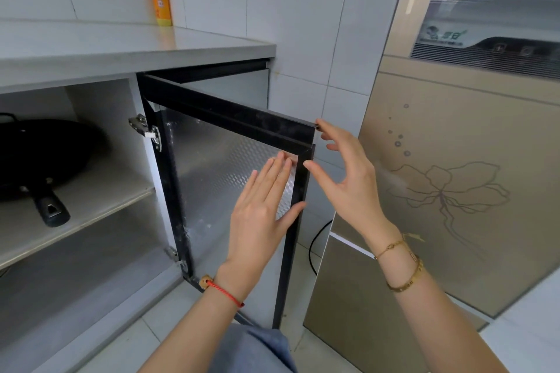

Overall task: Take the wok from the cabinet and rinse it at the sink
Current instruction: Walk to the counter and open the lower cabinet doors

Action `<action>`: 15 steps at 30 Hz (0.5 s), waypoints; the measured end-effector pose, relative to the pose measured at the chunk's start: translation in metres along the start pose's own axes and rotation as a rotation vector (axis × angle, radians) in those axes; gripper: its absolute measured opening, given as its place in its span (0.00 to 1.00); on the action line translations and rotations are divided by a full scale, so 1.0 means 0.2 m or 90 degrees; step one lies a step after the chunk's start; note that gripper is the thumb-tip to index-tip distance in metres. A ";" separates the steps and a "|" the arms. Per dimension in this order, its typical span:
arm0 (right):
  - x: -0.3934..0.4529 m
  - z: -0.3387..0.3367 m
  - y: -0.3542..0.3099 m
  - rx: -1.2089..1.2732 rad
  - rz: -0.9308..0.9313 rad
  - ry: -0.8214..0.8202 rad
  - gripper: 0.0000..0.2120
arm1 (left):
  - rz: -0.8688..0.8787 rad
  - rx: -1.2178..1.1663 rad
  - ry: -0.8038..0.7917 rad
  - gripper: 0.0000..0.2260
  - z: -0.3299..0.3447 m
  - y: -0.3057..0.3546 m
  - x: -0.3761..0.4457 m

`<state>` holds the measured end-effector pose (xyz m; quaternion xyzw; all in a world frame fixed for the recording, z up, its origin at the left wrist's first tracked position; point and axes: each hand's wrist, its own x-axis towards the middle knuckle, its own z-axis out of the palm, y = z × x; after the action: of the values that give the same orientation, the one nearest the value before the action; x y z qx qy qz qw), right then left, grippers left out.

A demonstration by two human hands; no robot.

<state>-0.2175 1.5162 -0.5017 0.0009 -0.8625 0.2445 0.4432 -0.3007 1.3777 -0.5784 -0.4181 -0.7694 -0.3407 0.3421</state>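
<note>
Black-framed cabinet door with patterned metal panel point(230, 166) swung wide at centre, clearing access. Left hand point(260, 215) flat against its inner face, grip wide and empty; right hand point(348, 179) spread beside its free edge, empty. Black round-bottomed wok point(39, 154) at nine o'clock on upper shelf point(100, 209), handle facing outward for easy reach.

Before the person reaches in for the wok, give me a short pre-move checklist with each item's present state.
1. Cabinet door swung open, opening unblocked: ok.
2. Wok in view on the upper shelf, handle pointing outward: ok.
3. Left hand empty, fingers spread flat at the door's inner panel: ok.
4. Right hand empty, open by the door's outer edge: ok.
5. Nothing stacked on or in the wok: cannot tell, its left part is cut off by the frame.
6. Sink ready to receive it: cannot tell, not in view.
</note>
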 end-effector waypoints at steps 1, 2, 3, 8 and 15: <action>-0.01 0.00 -0.01 -0.003 0.000 0.003 0.27 | 0.001 0.000 -0.008 0.32 -0.01 0.00 0.00; -0.01 0.00 -0.02 -0.008 -0.004 0.006 0.27 | 0.001 -0.001 -0.018 0.32 -0.03 -0.01 -0.01; -0.01 0.00 -0.03 -0.015 -0.010 0.007 0.27 | 0.002 0.001 -0.028 0.32 -0.04 -0.01 -0.02; -0.02 -0.01 -0.06 -0.074 -0.046 0.012 0.26 | -0.017 0.020 -0.031 0.29 -0.10 -0.08 -0.06; 0.01 0.02 -0.19 -0.263 -0.252 0.085 0.19 | -0.061 0.023 0.023 0.19 -0.34 -0.21 -0.10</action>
<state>-0.2132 1.4805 -0.4864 0.0631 -0.8460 -0.0282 0.5287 -0.3133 1.2977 -0.5681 -0.3685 -0.7881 -0.3502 0.3470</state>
